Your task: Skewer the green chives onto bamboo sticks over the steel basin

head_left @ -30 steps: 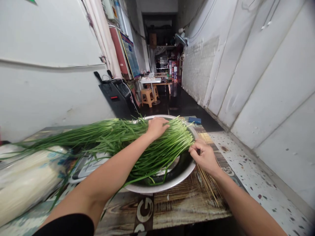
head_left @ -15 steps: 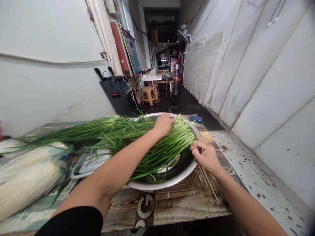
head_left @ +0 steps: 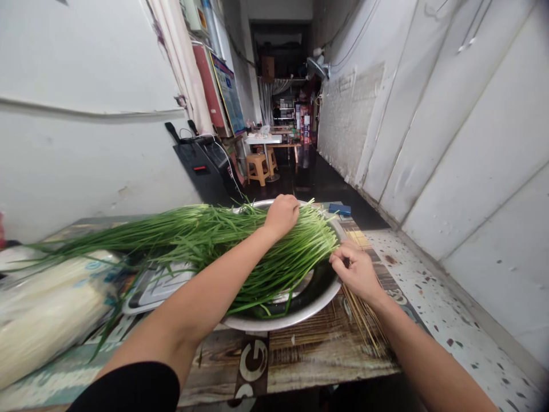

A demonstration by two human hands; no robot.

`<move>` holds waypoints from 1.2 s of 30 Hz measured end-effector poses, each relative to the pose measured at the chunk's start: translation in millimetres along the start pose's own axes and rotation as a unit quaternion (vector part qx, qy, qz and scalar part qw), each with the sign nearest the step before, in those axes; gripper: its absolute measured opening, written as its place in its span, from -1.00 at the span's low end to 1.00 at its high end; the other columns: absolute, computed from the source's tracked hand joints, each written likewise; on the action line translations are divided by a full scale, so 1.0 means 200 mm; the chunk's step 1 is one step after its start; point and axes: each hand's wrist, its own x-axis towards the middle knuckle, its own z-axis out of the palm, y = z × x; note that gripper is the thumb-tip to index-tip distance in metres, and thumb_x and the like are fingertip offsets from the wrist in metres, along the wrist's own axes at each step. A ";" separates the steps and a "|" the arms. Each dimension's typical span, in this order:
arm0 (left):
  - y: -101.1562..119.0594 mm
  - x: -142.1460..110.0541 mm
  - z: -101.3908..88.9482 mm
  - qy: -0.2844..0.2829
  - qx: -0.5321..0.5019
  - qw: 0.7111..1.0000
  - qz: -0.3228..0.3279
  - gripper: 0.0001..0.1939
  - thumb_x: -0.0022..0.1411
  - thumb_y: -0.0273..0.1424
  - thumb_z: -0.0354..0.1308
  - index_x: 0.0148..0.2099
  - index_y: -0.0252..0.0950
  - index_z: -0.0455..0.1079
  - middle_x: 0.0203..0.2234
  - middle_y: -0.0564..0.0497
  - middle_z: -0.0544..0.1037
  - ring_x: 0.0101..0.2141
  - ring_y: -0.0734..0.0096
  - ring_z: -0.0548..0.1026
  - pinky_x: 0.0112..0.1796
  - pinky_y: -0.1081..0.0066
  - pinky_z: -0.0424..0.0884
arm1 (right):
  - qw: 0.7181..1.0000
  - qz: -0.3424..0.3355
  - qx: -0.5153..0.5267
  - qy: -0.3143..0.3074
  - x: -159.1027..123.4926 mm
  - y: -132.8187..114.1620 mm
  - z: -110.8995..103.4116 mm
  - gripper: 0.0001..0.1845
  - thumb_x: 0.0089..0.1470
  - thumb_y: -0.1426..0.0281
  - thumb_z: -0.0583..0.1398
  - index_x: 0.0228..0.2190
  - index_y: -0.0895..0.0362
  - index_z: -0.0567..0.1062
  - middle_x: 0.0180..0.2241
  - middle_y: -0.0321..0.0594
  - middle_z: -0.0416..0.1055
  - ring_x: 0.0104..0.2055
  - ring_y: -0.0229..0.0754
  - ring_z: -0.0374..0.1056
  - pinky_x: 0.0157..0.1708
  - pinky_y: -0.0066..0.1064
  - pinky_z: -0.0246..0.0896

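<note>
A big heap of garlic chives (head_left: 240,240) lies across a steel basin (head_left: 315,317), its pale cut ends at the right and its long green leaves trailing out to the left. Over the top of the bunch, near those pale ends, my left hand (head_left: 282,216) is closed, with its fingertips hidden on the far side. My right hand (head_left: 355,269) pinches thumb and forefinger together at the tips of the stalks, just over the basin's right rim. Whatever is between those fingertips is very small.
Bamboo skewers (head_left: 364,320) lie right of the basin on the wood-patterned table (head_left: 317,360). A blue box (head_left: 339,209) sits behind it. At left are a metal tray (head_left: 148,286) and a plastic-wrapped pale bundle (head_left: 55,309). Farther back stand stools (head_left: 257,167) and a white table (head_left: 263,139).
My left hand has shifted slightly left and its fingers are more curled over the chives. The right hand keeps its pinch at the stalk ends almost unmoved.
</note>
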 end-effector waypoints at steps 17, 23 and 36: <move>0.13 -0.06 -0.02 -0.117 -0.372 0.901 -0.191 -0.86 0.11 -0.48 0.06 -0.36 -0.41 0.43 -0.59 0.03 0.47 -0.61 0.62 0.33 -0.57 0.58 0.20 | 1.000 0.004 0.001 0.000 0.00 -0.01 -0.01 -0.76 -0.04 0.48 0.09 -0.69 0.11 0.26 -0.62 -0.33 0.23 -0.47 -0.26 0.16 -0.33 -0.37 0.13; 0.14 -0.06 -0.02 -0.135 -0.399 0.884 -0.204 -0.86 0.14 -0.50 0.04 -0.40 -0.42 0.41 -0.59 0.04 0.45 -0.63 0.65 0.30 -0.59 0.59 0.17 | 1.000 -0.001 0.002 0.004 0.00 -0.01 -0.01 -0.75 -0.05 0.49 0.09 -0.70 0.11 0.24 -0.63 -0.33 0.21 -0.48 -0.26 0.15 -0.34 -0.37 0.11; 0.13 -0.07 0.00 -0.150 -0.428 0.863 -0.225 -0.84 0.14 -0.48 0.05 -0.39 -0.42 0.42 -0.62 0.09 0.37 -0.65 0.68 0.22 -0.62 0.60 0.11 | 1.000 0.001 0.003 0.004 0.00 -0.01 0.00 -0.75 -0.05 0.48 0.09 -0.70 0.11 0.24 -0.62 -0.33 0.22 -0.47 -0.26 0.17 -0.32 -0.36 0.13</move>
